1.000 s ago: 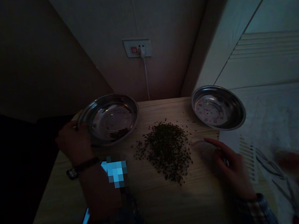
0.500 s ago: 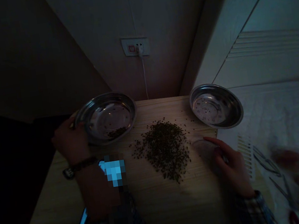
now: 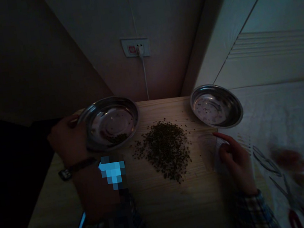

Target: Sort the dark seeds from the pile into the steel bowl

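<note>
The room is dim. My left hand (image 3: pixel 69 141) grips the near-left rim of a steel dish (image 3: pixel 111 122), which is tilted toward me with a few dark seeds pooled at its low edge. A pile of small dark seeds (image 3: pixel 166 150) lies on the wooden table (image 3: pixel 168 206) between my hands. My right hand (image 3: pixel 234 160) is curled around a clear plastic cup (image 3: pixel 209 151) standing on the table right of the pile. A second steel dish (image 3: pixel 216 106) sits at the back right, nearly bare inside.
A lit phone (image 3: pixel 81 225) lies under my left forearm. A wall socket with a plugged white cable (image 3: pixel 135 48) is behind the table. On the white surface to the right lie scissors (image 3: pixel 294 207), a comb-like item (image 3: pixel 246 142) and blurred reddish objects (image 3: pixel 289 160).
My left hand has tipped the left dish up and toward me. My right hand slid slightly up and closer round the clear cup. The view shifted a little.
</note>
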The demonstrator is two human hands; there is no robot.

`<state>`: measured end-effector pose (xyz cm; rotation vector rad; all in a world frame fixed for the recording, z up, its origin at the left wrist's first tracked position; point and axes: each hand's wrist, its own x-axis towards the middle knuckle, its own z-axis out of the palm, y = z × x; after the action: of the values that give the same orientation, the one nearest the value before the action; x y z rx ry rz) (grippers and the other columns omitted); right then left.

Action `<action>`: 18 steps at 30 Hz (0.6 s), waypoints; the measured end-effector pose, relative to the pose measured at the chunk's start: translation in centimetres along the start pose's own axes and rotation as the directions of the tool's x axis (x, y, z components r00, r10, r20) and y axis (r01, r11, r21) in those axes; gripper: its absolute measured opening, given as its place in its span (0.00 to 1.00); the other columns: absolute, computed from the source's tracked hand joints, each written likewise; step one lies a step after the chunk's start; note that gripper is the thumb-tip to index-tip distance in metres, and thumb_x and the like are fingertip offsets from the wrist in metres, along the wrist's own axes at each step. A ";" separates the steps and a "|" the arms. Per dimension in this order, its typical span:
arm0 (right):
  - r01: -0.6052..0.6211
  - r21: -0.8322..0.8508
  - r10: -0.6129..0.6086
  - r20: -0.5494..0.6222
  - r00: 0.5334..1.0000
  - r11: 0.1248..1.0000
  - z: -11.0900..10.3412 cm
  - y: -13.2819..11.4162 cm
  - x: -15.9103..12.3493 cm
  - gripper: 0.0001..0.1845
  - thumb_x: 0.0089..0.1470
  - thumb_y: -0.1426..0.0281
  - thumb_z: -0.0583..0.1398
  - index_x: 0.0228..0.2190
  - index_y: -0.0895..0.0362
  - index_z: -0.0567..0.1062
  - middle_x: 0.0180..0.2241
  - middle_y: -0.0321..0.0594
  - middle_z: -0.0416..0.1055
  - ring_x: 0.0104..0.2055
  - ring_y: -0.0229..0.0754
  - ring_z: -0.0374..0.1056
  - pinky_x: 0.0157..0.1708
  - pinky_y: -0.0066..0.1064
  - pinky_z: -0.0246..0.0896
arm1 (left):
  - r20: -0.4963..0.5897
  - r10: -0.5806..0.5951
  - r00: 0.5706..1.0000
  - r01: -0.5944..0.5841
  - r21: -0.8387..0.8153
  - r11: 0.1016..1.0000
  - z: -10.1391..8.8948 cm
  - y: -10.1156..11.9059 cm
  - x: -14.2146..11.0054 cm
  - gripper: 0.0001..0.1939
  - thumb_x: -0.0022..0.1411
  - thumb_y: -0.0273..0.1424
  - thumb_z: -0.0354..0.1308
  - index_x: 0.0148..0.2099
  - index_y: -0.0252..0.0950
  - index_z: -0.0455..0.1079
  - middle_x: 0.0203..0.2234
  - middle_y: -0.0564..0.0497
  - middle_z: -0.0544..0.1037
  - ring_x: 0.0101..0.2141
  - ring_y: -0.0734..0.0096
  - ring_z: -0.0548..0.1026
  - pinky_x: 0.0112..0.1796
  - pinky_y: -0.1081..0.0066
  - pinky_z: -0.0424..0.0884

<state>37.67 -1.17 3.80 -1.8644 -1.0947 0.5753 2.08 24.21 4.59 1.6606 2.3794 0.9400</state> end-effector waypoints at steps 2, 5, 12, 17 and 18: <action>0.001 0.023 -0.002 0.004 1.000 1.000 0.1 0.0 0.0 0.22 0.55 0.69 0.55 0.52 0.51 0.68 0.21 0.29 0.57 0.23 0.35 0.54 0.24 0.27 0.49 | -0.059 0.005 0.998 -0.008 -0.050 0.999 -0.2 0.7 0.3 0.13 0.50 0.29 0.66 0.40 0.33 0.77 0.32 0.47 0.81 0.33 0.61 0.76 0.40 0.54 0.73; -0.002 0.037 0.001 0.033 0.999 0.999 0.5 -0.1 0.0 0.20 0.55 0.70 0.56 0.51 0.52 0.67 0.23 0.29 0.61 0.24 0.35 0.58 0.26 0.27 0.53 | -0.252 0.074 0.965 -0.132 -0.224 0.966 -0.6 3.1 0.2 0.08 0.53 0.22 0.62 0.38 0.31 0.77 0.32 0.50 0.80 0.32 0.67 0.76 0.40 0.61 0.74; 0.047 0.027 -0.047 0.015 0.999 0.999 0.6 -0.1 -0.9 0.27 0.54 0.71 0.56 0.56 0.53 0.61 0.23 0.30 0.63 0.24 0.37 0.61 0.26 0.28 0.57 | -0.085 0.520 0.850 -0.461 -0.599 0.655 -3.2 12.1 -7.6 0.09 0.64 0.24 0.53 0.43 0.36 0.73 0.32 0.55 0.79 0.32 0.75 0.77 0.35 0.73 0.72; 0.125 -0.125 -0.134 -0.064 0.989 0.984 0.2 0.5 -2.8 0.22 0.53 0.73 0.55 0.51 0.52 0.68 0.24 0.30 0.63 0.24 0.35 0.60 0.25 0.26 0.58 | 0.089 0.781 0.619 -0.592 -0.600 0.538 -2.4 11.3 -16.1 0.08 0.64 0.24 0.53 0.43 0.37 0.72 0.35 0.52 0.77 0.38 0.70 0.74 0.40 0.68 0.70; 0.136 -0.146 -0.149 -0.083 0.985 0.980 0.1 0.6 -3.2 0.22 0.53 0.73 0.55 0.50 0.52 0.69 0.25 0.31 0.64 0.25 0.35 0.61 0.25 0.26 0.58 | 0.122 0.819 0.561 -0.610 -0.608 0.508 -2.0 10.8 -17.6 0.08 0.64 0.24 0.53 0.43 0.37 0.71 0.34 0.51 0.77 0.37 0.69 0.73 0.40 0.67 0.70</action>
<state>36.24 -3.98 3.09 -1.8931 -1.2205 0.3329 17.21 10.35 7.25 2.3382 0.9454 1.0349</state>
